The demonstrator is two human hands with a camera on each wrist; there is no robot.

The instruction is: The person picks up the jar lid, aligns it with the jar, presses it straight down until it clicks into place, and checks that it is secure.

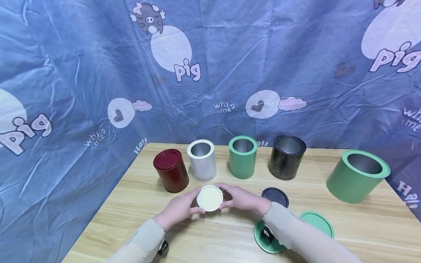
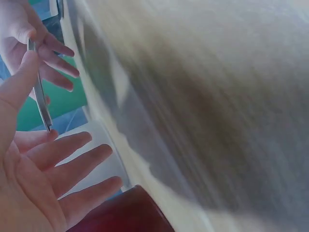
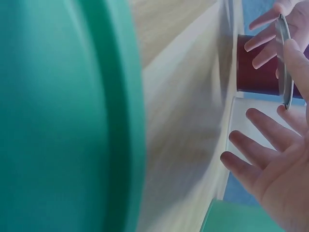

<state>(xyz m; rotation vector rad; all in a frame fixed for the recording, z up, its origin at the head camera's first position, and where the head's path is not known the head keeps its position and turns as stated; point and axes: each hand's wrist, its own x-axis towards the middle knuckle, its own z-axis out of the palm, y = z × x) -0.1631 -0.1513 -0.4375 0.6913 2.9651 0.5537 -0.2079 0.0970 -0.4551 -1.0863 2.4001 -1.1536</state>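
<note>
A round white lid (image 1: 209, 198) is held between both hands, above the table in front of the open white can (image 1: 204, 166). My left hand (image 1: 180, 208) pinches its left edge between thumb and index finger. On the opposite edge my right hand (image 1: 240, 198) grips in the same way. Both wrist views show the lid (image 2: 42, 104) nearly edge-on, with the other fingers of each hand spread below it. Behind the left hand stands a dark red can (image 1: 174, 175) with its red lid on.
An open green can (image 1: 242, 162) and an open black can (image 1: 285, 160) stand along the back. A wider green can (image 1: 352, 182) is at the right. Under and beside the right sleeve lie a black lid (image 1: 275, 196) and two green lids, one (image 1: 317, 223) partly covered.
</note>
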